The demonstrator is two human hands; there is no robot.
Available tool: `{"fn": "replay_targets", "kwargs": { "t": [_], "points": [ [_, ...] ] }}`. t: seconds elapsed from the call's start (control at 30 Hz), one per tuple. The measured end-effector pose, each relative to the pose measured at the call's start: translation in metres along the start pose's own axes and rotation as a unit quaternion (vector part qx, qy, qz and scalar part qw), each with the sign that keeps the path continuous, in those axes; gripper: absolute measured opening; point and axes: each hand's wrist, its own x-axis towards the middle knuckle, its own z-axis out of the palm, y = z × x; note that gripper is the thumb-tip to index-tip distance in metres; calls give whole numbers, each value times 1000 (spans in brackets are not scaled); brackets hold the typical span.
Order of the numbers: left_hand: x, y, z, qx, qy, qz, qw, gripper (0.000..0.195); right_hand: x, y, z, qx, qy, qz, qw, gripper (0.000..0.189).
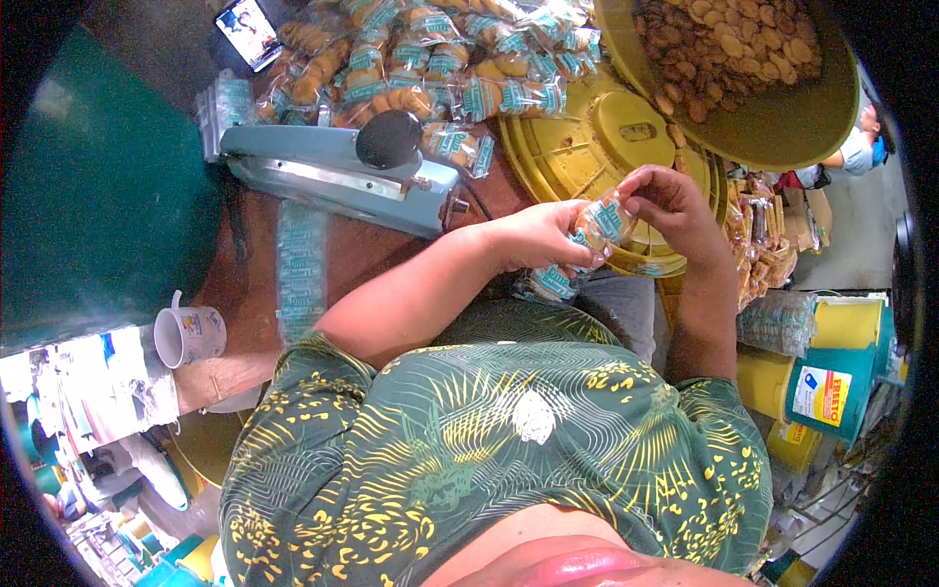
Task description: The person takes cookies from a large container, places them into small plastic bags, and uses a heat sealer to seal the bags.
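My left hand (546, 235) grips a clear printed plastic bag with golden cookies (603, 220) in it. At the bag's upper end, my right hand (664, 205) pinches the plastic between thumb and fingers. Both hands are in front of a yellow plastic lid (572, 158). Below my left hand, more printed bags (549, 285) show near my lap, partly covered. A blue-grey hand impulse sealer (345, 176) with a black round knob stands left of my hands, its arm slightly above its base. Behind it lies a heap of filled cookie bags (411, 55).
A yellow tub of loose round cookies (836, 95) is at upper right. Flat printed bags (301, 257) lie left of my arm, near a white mug (187, 337). A phone (249, 35) sits at the back. Another person (858, 150) and stacked buckets (840, 400) are at right.
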Motion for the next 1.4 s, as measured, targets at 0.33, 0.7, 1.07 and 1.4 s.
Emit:
{"fn": "replay_targets", "kwargs": {
  "t": [0.33, 0.7, 1.07, 1.4],
  "points": [
    [0, 0, 0, -30, 24, 0, 999, 38, -2, -9, -5, -93, 103, -143, 980, 12],
    [0, 2, 0, -22, 7, 28, 999, 40, 1, -8, 3, -4, 57, -68, 996, 11],
    [0, 0, 0, -14, 21, 34, 999, 44, 8, -4, 22, -147, 69, -58, 985, 10],
    [3, 8, 2, -110, 71, 53, 990, 62, 3, -5, 27, -284, 283, -145, 905, 15]
  ]
}}
